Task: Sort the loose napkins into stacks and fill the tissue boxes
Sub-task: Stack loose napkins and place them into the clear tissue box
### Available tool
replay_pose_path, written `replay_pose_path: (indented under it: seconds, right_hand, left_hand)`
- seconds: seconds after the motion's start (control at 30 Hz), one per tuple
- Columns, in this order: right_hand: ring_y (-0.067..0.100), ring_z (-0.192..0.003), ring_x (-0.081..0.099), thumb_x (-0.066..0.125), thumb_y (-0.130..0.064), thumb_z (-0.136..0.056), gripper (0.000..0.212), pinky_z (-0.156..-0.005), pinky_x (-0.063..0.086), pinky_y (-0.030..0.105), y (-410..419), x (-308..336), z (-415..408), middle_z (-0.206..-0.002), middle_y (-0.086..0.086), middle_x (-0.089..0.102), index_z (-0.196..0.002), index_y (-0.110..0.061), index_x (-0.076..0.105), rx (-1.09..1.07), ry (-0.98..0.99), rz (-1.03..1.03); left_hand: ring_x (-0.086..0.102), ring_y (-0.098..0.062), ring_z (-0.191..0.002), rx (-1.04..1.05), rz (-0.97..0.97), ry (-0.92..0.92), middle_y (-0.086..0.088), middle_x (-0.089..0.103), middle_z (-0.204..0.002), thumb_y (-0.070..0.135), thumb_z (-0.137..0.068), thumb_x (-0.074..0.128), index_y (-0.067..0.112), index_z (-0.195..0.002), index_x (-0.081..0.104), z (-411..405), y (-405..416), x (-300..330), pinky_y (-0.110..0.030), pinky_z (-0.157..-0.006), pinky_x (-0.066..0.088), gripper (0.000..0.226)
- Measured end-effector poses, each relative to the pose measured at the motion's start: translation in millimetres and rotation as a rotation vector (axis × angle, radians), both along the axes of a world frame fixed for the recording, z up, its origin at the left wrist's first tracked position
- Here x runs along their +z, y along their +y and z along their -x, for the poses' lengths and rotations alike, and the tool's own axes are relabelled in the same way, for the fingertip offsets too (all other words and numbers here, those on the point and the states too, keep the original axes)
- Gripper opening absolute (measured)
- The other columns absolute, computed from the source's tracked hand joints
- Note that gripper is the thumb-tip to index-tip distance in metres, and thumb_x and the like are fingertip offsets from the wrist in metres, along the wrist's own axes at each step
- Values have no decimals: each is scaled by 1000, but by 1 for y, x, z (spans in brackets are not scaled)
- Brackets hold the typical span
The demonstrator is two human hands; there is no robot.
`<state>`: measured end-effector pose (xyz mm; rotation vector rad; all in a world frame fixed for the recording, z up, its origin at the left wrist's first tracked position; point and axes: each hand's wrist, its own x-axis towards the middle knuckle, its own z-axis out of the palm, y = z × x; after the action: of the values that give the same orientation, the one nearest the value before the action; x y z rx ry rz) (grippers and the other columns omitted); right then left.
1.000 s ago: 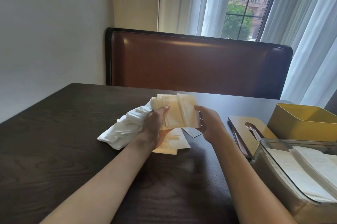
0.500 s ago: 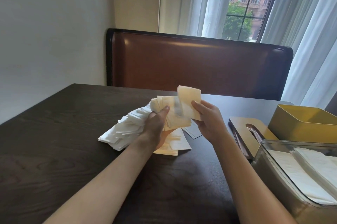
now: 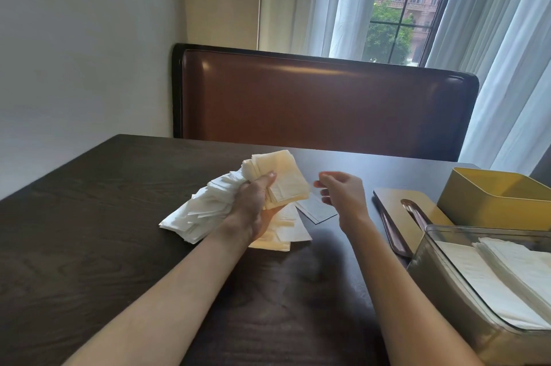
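A dark table (image 3: 89, 246) fills the lower view, backed by a brown bench (image 3: 325, 103) under a curtained window (image 3: 399, 8). At the right edge a clear box (image 3: 441, 285) is seen with white napkins (image 3: 507, 273) laid flat inside it, its top open. Behind it a gold box (image 3: 489, 201) is set, also open, and between the boxes and the hands a flat gold lid (image 3: 396, 201) with a slot is laid on the table. Near the table's middle a fanned white pile (image 3: 199, 213) is spread, partly under the left hand (image 3: 253, 207). A cream stack (image 3: 283, 178) is gripped by that hand: the thumb is pressed across the stack's front face and the fingers are curled behind it, so the stack stands up above the knuckles. Below the wrist a few cream napkins (image 3: 283, 234) are left flat on the table. The right hand (image 3: 343, 195) is held just beside the stack, apart from it, fingers loosely curled and nothing between them; its outline is blurred. A single pale sheet (image 3: 316, 210) is seen on the table beneath the right hand's fingertips, between the two hands, not touched by either.
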<state>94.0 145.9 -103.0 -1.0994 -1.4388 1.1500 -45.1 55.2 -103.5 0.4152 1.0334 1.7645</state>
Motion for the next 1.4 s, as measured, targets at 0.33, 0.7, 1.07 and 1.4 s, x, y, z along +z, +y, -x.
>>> replay_pose_path:
  seconds: [0.33, 0.7, 1.07, 1.4]
  right_hand:
    - [30, -115, 49, 63, -45, -87, 29, -93, 42, 35, 25, -32, -2, -117, 5, 64, -109, -30, 73, -109, -932, -120]
    - [27, -92, 63, 67, -13, -90, 6, -68, 53, 27, 8, -8, -7, -96, 12, 67, -93, -8, 68, 1, 43, 69]
    - [17, -77, 67, 52, -12, -101, 21, -65, 58, 29, -36, 20, 15, -91, 6, 69, -112, -8, 69, 322, 218, 30]
    - [10, -59, 54, 49, -21, -103, 28, -48, 43, 17, -43, 24, 18, -75, 4, 61, -86, -18, 70, 301, 8, -108]
  left_hand:
    - [68, -33, -110, 21, 0, -17, -19, 71, -119, 18, -98, 61, 6, -120, 66, 4, 3, -4, -43, -76, 60, 26]
    - [68, -34, -110, 23, -4, -42, -19, 70, -120, 16, -97, 61, 6, -117, 66, 3, 3, -4, -43, -77, 60, 23]
    - [73, -26, -94, 23, -13, 61, -12, 76, -105, 27, -102, 56, 8, -118, 67, -2, 2, -2, -44, -85, 59, 27]
    - [73, -18, -77, 68, -83, 209, -12, 74, -97, 7, -93, 65, 7, -105, 68, -2, 0, -2, -35, -68, 61, 12]
